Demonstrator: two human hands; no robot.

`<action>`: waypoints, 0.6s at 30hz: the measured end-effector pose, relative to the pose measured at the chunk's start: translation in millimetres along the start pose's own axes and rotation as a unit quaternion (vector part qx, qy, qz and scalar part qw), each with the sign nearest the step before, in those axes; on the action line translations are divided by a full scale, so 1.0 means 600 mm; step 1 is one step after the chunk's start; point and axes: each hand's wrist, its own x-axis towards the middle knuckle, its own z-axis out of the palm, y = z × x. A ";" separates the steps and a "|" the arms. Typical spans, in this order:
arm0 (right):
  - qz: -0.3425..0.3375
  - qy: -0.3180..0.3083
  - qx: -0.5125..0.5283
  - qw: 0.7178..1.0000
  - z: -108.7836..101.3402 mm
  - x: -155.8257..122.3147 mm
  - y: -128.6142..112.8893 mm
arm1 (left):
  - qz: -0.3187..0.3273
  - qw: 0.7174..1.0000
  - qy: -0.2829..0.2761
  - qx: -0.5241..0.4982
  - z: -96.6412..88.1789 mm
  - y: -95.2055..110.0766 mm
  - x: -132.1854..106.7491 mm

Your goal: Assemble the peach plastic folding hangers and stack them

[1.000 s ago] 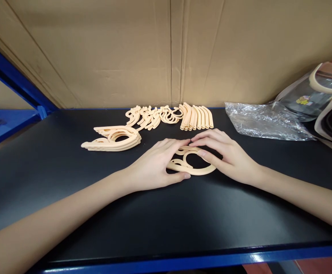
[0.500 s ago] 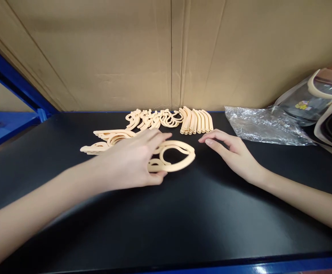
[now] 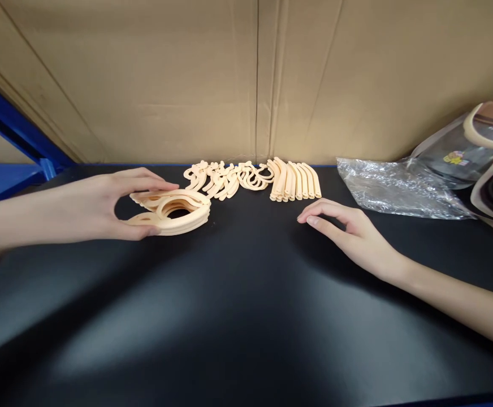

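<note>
My left hand [image 3: 115, 206] spans a stack of beige, leaf-shaped pieces that look like folded plastic hangers [image 3: 191, 223], at the left of the black table. Its thumb presses the near side, and its fingers reach over the far side. The lower layers show under the top hanger; the stack's left end is partly behind the hand. My right hand [image 3: 352, 237] is at the right with fingers loosely bent, thumb and forefinger a little apart, and nothing in it. Just beyond its fingertips lies a pile of curved beige hanger arms [image 3: 295, 181].
Beige hook-shaped pieces [image 3: 229, 178] lie in a row at the back middle. A crumpled clear plastic bag [image 3: 399, 189] is at the back right, beside a clear bag with beige trim [image 3: 450, 152]. Cardboard [image 3: 187, 79] stands behind the black table [image 3: 238, 316]; a blue frame [image 3: 17, 124] is at left.
My left hand has carried a folded hanger from the middle leftward onto the stack. My right hand has stayed nearly in place. The view has shifted slightly.
</note>
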 end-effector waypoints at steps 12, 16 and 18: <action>-0.002 -0.012 -0.021 1.000 -0.001 -0.003 0.000 | -0.073 0.997 0.022 0.006 -0.017 -0.025 -0.004; -0.010 -0.012 -0.025 1.000 0.000 -0.002 -0.001 | -0.058 0.997 0.052 -0.020 -0.027 -0.001 -0.006; -0.015 -0.011 -0.029 0.999 0.000 -0.002 -0.003 | -0.070 0.997 0.033 -0.012 -0.027 0.023 -0.015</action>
